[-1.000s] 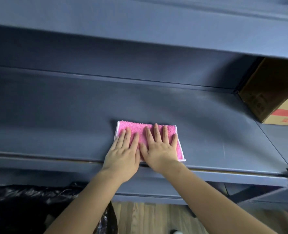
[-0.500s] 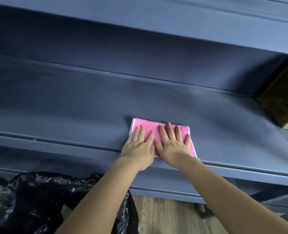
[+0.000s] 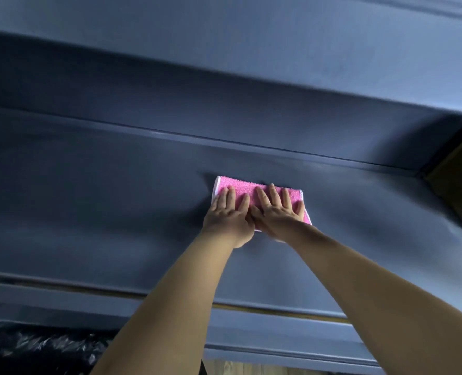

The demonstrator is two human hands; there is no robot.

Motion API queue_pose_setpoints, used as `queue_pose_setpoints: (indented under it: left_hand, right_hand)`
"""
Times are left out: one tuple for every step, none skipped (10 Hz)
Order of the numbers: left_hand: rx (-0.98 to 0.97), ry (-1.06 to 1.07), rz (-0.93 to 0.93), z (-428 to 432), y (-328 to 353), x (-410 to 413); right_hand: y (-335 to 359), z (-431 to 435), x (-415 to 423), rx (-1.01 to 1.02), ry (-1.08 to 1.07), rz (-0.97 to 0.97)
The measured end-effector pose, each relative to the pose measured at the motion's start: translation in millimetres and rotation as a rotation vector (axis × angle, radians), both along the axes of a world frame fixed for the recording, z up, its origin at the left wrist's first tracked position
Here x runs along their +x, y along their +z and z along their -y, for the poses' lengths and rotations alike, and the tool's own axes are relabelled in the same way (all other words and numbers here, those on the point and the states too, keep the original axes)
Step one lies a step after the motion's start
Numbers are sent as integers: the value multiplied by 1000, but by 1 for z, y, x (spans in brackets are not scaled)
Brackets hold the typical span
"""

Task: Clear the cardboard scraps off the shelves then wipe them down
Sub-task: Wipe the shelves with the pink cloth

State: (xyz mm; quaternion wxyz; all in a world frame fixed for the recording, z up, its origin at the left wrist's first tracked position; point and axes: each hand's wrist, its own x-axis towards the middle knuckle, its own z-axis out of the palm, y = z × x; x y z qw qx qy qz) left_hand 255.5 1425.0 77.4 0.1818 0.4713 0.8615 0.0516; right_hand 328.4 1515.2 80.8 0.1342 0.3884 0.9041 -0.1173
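A folded pink cloth [image 3: 240,186] with a white hem lies flat on the dark blue shelf [image 3: 89,212], towards its back. My left hand [image 3: 228,215] presses on the cloth's left half with straight fingers. Beside it, touching it, my right hand [image 3: 277,211] presses the right half the same way. Both arms reach far in over the shelf's front edge. No cardboard scraps show on this shelf.
A brown cardboard box [image 3: 460,180] stands on the shelf at the far right. Another blue shelf [image 3: 278,50] hangs close above. A black rubbish bag [image 3: 34,350] sits on the floor at the lower left, below the shelf's front lip.
Both hands have pushed the pink cloth from the shelf's front edge towards the back. The arms are stretched further in.
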Motion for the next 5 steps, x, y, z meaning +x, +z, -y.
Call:
queue_pose_setpoints:
  left_hand:
    - [5,5,-6,-12,1,-9]
    - [2,12,-5,-21,2,-15]
    - [-5,21,7,-28,4,-20]
    - [-8,26,9,-34,3,-25]
    - [-3,27,14,-39,4,-28]
  right_hand:
    - [2,-12,-10,-7,4,16]
    - [3,-22,-18,1,11,19]
    - [3,-30,-24,-2,6,31]
    - [3,-36,-29,0,9,15]
    - [3,-40,-32,-9,14,26]
